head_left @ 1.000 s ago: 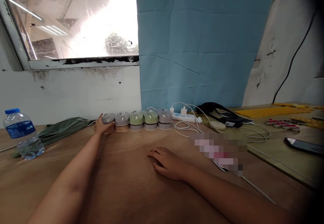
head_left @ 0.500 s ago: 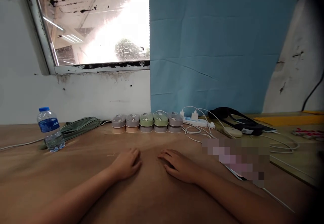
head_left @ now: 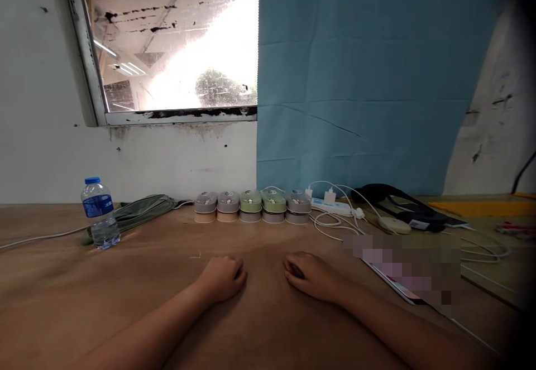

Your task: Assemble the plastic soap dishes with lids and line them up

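Observation:
My left hand (head_left: 225, 278) rests on the brown tabletop (head_left: 255, 325), its fingers curled into a loose fist with nothing visible inside. Across a gap to its right lies my right hand (head_left: 313, 278), also on the table. Its fingers are curled in toward the thumb around an empty-looking hollow. Beyond both hands, against the wall, stands a row of several small rounded two-tone boxes: a grey and peach box (head_left: 205, 207) at the left end, green and grey ones such as this box (head_left: 250, 206) further along, and a grey box (head_left: 298, 207) at the right end. Neither hand touches them.
A water bottle (head_left: 100, 214) stands at left beside a folded green cloth item (head_left: 146, 211). Behind my right hand are a white power strip (head_left: 333, 207) with cables and a black strap headset (head_left: 402, 208). A partly blurred-out flat device (head_left: 396, 286) lies near my right forearm.
Fingers of both hands have curled inward from a flatter, looser pose. The whole view has shifted, so the boxes and bottle appear further right.

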{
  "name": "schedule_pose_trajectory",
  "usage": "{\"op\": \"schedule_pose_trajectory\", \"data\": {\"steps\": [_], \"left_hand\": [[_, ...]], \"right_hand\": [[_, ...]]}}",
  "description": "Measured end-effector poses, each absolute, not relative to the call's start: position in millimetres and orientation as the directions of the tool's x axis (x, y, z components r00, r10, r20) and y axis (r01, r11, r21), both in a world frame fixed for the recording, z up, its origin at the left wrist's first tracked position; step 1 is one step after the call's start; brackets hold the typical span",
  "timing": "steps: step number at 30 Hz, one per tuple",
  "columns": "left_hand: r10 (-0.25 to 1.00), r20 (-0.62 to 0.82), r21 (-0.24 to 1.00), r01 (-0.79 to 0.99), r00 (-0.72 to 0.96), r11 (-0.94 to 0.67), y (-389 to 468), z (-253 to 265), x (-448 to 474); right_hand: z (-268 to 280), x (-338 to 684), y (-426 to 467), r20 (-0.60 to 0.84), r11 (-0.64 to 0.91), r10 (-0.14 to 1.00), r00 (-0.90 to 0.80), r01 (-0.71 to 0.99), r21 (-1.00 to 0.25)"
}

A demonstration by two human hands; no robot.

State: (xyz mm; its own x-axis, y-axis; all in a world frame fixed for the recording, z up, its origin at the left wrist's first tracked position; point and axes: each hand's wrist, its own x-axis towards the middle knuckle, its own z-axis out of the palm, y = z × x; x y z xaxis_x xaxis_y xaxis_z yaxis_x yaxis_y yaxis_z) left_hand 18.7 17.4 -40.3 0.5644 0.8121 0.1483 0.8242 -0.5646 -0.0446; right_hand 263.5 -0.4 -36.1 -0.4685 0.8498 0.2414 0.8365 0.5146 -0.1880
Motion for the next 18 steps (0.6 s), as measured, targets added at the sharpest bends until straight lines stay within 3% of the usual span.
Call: {"op": "schedule_pose_trajectory", "data": {"steps": [6,18], "left_hand": [[0.811,0.146,-0.005,0.82,0.567,-0.573,22,-40,15],[0.801,0.139,0.036,0.806,0.582,-0.591,25,-42,10]], "right_hand": [[-38,274,7,0.164,0.459,0.886,-0.435,0.872,-0.17],[-34,285,10,0.059,0.516,0.855,-0.515,0.835,-0.191]]}}
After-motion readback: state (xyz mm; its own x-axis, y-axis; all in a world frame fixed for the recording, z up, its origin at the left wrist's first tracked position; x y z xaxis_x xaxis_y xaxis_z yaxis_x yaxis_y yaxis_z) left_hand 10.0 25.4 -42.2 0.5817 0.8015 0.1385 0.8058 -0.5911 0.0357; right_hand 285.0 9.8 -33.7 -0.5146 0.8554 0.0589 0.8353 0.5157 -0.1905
